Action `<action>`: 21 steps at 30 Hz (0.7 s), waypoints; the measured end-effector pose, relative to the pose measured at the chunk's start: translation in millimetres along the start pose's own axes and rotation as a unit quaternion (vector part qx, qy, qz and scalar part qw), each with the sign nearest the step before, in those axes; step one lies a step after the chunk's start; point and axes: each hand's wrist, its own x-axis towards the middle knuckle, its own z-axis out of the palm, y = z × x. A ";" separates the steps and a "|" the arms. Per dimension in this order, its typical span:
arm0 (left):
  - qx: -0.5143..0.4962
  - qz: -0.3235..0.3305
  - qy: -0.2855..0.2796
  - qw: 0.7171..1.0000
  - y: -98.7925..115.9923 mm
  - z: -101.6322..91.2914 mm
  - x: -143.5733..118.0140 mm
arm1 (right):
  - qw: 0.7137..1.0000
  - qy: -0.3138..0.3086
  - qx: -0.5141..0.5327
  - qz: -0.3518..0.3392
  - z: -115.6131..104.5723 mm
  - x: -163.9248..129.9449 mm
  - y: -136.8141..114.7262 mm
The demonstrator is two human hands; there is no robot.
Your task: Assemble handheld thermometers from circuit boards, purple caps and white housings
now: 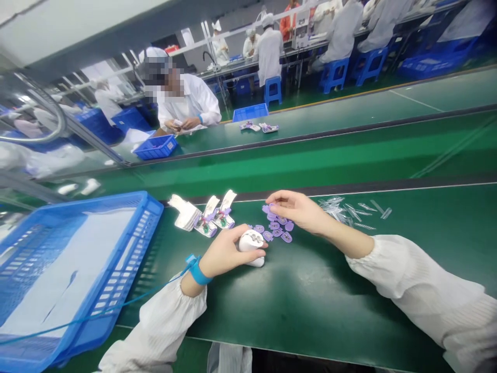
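- Holding a small white rounded housing (251,243) in my left hand (225,254), my grip wraps its near side while its base rests on the green table (310,300).
- My right hand (298,210) pinches narrowly over the pile of purple pieces (276,227), fingertips touching the far ones; whether one is already caught, I cannot tell.
- These purple pieces look thin, light and stiff; I judge they are best taken by the edges.
- The housing seems smooth, hard plastic, likely slippery, so cupping its sides suits it.
- Beside it lie white carded parts (205,215), clear slivers (349,210) further right, and a blue basket (147,207) to my left.
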 end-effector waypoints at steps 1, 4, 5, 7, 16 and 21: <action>0.000 0.007 -0.002 1.000 5.7 0.0 3.3 | 0.999 -0.004 0.044 0.006 -7.8 -3.4 -13.1; -0.024 0.033 -0.011 0.999 22.8 2.5 15.9 | 0.992 -0.026 0.118 -0.017 -29.0 -18.5 -50.8; -0.025 0.046 -0.018 0.998 28.8 4.3 21.0 | 0.992 -0.031 0.122 -0.028 -34.1 -24.3 -61.5; -0.011 0.075 -0.026 0.997 41.1 9.3 31.4 | 0.993 -0.014 0.105 -0.054 -40.2 -34.8 -78.8; 0.004 0.119 -0.017 0.993 66.6 31.2 54.9 | 0.969 0.085 -0.141 -0.185 -45.4 -54.1 -103.6; 0.009 0.109 -0.026 0.994 64.8 30.3 53.4 | 0.948 0.087 -0.216 -0.219 -44.7 -59.2 -99.6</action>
